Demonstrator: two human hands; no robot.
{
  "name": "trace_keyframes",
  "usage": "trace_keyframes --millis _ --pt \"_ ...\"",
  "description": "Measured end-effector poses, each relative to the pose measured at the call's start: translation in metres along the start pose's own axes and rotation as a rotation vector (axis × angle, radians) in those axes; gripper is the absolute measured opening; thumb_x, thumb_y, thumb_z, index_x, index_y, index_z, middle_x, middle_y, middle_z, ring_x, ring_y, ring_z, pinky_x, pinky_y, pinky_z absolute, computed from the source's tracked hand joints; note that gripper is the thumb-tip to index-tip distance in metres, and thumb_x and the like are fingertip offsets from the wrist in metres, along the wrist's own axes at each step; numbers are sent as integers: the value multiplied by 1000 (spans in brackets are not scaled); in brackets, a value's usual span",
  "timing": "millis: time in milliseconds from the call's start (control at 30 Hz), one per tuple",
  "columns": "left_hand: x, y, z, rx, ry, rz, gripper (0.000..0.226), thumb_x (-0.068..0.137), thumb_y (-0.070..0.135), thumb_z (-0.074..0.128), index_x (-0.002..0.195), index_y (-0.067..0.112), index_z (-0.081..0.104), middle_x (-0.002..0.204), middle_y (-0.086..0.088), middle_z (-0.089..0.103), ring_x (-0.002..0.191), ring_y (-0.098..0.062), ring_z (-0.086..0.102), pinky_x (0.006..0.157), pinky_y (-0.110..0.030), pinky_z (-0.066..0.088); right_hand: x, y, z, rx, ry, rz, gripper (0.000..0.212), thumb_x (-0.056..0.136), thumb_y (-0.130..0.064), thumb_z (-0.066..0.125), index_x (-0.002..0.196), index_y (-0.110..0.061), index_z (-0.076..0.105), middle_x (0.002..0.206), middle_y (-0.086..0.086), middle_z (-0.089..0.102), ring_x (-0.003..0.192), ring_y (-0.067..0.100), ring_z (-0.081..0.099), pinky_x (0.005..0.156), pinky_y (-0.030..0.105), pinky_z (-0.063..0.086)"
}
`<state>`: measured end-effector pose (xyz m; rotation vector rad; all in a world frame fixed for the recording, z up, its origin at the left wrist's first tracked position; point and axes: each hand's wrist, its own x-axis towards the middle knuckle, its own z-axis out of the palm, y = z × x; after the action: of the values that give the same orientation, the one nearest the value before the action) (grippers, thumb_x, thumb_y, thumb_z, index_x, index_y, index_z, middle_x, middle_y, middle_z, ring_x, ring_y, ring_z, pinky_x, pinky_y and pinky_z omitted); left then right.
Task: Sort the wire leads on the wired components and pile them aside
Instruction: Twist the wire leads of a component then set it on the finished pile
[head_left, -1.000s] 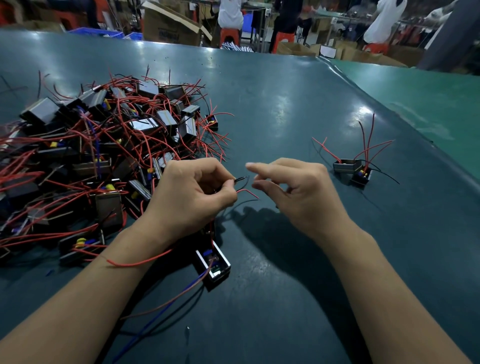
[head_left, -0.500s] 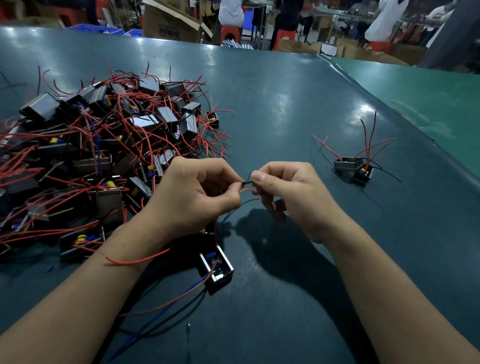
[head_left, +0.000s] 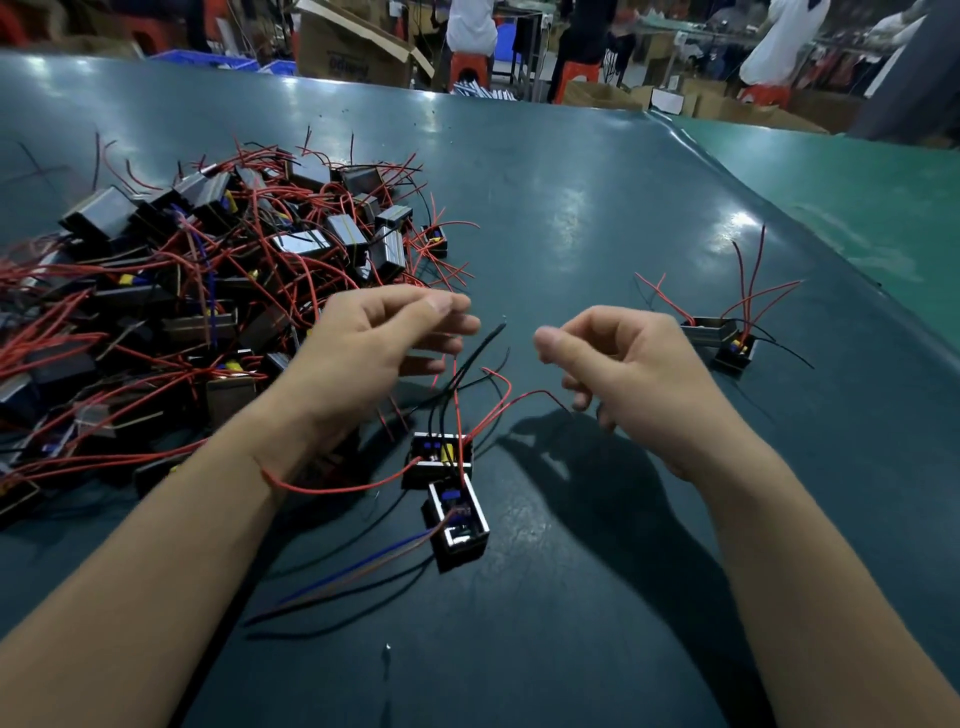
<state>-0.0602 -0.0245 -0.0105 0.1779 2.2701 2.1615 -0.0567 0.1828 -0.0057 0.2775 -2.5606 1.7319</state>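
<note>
A smooth, glossy dark teal desk (head_left: 597, 218) carries everything. On its left side lies a big tangled heap of small black box-shaped wired components (head_left: 208, 280), some with dull grey metal faces, bristling with thin red leads.

Both hands hover above the desk's middle, apart from each other, and hold nothing. The left hand (head_left: 374, 353) is loosely open, fingers gently bent, thumb and forefinger close together. The right hand (head_left: 618, 364) is relaxed with its fingers loosely curled under and the thumb pointing left.

Between and below them sit 2 black rectangular open-topped components (head_left: 449, 488), touching end to end, with small blue and yellow parts inside. Thin black and red leads (head_left: 478, 364) rise from them in curves between the hands; 1 red lead runs across the left wrist, while blue, brown and black leads trail toward the near edge.

At the right, well apart, rest 2 more small components with upright red leads (head_left: 724, 338), just beside each other.
</note>
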Motion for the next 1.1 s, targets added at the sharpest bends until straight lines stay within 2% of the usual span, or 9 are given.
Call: trace_keyframes --millis 100,200,333,467,633,767,833,933,1100 --pt "0 5 -6 -40 45 -19 19 98 13 51 94 10 69 84 -5 73 71 -13 63 60 -20 52 -5 -2 7 -81 -171 -93 21 85 -26 73 73 -10 67 53 -5 56 48 11 50 47 23 40" --pt "-1 9 -11 -50 49 -45 18 97 16 55 84 9 65 64 -2 64 51 -10 49 45 -17 38 -7 -1 19 -230 -294 -28 37 81 -42 73 68 -9 66 49 -2 54 46 12 49 49 33 43" --pt "-6 13 -16 165 -79 -116 25 94 23 60 77 6 64 59 -3 61 44 -9 42 41 -16 31 -10 1 34 -295 -300 60 42 76 -53 74 64 -14 64 47 -7 57 39 8 51 43 23 42" --pt "-9 18 -24 270 -156 -132 29 91 28 61 76 4 62 60 -4 61 44 -11 41 39 -15 30 -7 7 41 -273 -227 109 33 81 -35 75 61 -13 60 46 -6 57 39 10 54 43 21 40" --pt "-22 32 -39 535 -503 -150 41 67 56 83 83 22 68 72 -4 69 54 -10 57 49 -23 48 -5 11 36 -116 -148 194 12 80 -10 60 69 -10 64 61 5 70 47 18 61 43 24 45" --pt "-26 29 -40 589 -670 -277 46 58 32 94 94 27 65 89 -4 74 72 -18 67 74 -45 55 -1 13 32 -12 -60 178 15 80 -1 57 80 -15 63 67 9 68 52 21 62 54 37 56" --pt "-26 30 -44 598 -711 -326 45 64 17 91 99 24 64 86 -8 74 66 -17 65 68 -39 50 0 11 30 13 -20 149 18 82 3 58 82 -14 63 65 3 63 52 16 61 50 33 55" --pt "-27 36 -52 509 -698 -301 30 68 17 87 91 26 70 82 -12 74 63 -21 64 58 -32 50 -1 6 25 45 24 92 15 84 -1 64 77 -14 63 72 1 62 57 13 61 48 26 51" --pt "-25 34 -46 491 -479 -16 16 85 0 67 86 15 74 82 -8 75 62 -26 68 49 -23 52 -3 -1 22 153 43 -25 13 88 -11 69 76 -14 66 69 4 60 61 14 60 49 25 52"
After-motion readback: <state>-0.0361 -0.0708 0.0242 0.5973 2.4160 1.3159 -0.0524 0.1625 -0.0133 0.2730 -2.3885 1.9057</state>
